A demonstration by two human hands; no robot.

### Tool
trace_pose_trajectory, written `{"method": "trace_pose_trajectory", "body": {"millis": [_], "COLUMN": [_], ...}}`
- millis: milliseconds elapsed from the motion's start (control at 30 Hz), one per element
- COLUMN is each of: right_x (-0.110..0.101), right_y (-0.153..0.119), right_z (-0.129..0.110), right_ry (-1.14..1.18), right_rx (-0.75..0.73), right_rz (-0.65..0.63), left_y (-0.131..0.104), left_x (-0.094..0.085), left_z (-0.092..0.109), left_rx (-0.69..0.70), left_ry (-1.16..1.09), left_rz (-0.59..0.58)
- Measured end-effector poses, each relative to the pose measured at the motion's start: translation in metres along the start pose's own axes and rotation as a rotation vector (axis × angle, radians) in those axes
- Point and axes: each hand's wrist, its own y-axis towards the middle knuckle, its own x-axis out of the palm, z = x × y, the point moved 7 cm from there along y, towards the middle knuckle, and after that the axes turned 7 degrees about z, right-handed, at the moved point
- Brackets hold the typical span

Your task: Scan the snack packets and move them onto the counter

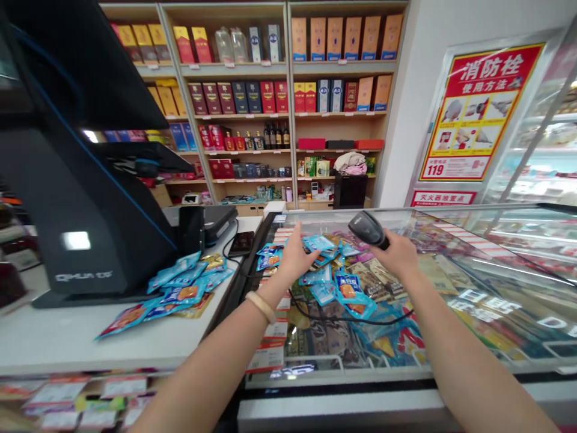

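My right hand point(399, 252) is wrapped round the handle of a black barcode scanner point(366, 228), held above the glass top point(433, 246) of a chest freezer. A black cable point(351, 320) loops across the glass. My left hand point(295, 258), with a pale bangle on its wrist, has its thumb and forefinger apart beside a pile of blue snack packets point(348, 287). Whether its fingertips touch a packet I cannot tell. More blue packets point(183, 293) lie heaped on the white counter to the left, a few gold ones among them.
A black checkout terminal point(85, 228) stands on the counter point(54, 343) at left. A dark phone point(242, 243) lies near the counter's right edge. Bagged goods show under the freezer glass. Behind are shelves point(252, 118) of boxed bottles and a red-framed poster point(482, 114) on the wall.
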Motion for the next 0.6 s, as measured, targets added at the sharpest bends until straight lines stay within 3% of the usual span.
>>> {"method": "trace_pose_trajectory", "body": {"millis": [133, 200, 267, 333, 400, 500, 600], "right_x": [0.007, 0.009, 0.010, 0.010, 0.010, 0.011, 0.013], "right_y": [-0.002, -0.003, -0.003, -0.004, -0.004, -0.005, -0.008], "right_z": [0.002, -0.001, -0.003, -0.006, -0.009, -0.015, -0.022], "right_ry": [-0.046, -0.062, -0.068, -0.051, -0.025, -0.002, 0.017], "right_rx": [0.001, -0.014, -0.020, -0.032, -0.052, -0.091, -0.130], "right_rz": [-0.037, -0.052, -0.056, -0.057, -0.054, -0.057, -0.081], "left_y": [0.001, -0.002, -0.007, -0.014, -0.021, -0.029, -0.036], "left_x": [0.024, 0.021, 0.007, -0.020, -0.060, -0.135, -0.213], "left_z": [0.006, 0.011, 0.014, 0.013, 0.005, -0.018, -0.050], "left_rx": [-0.003, 0.032, 0.088, 0.147, 0.191, 0.194, 0.100], "left_ry": [0.093, 0.119, 0.130, 0.151, 0.201, 0.341, 0.520], "left_rz": [-0.081, -0.077, -0.045, 0.003, 0.067, 0.173, 0.257]}}
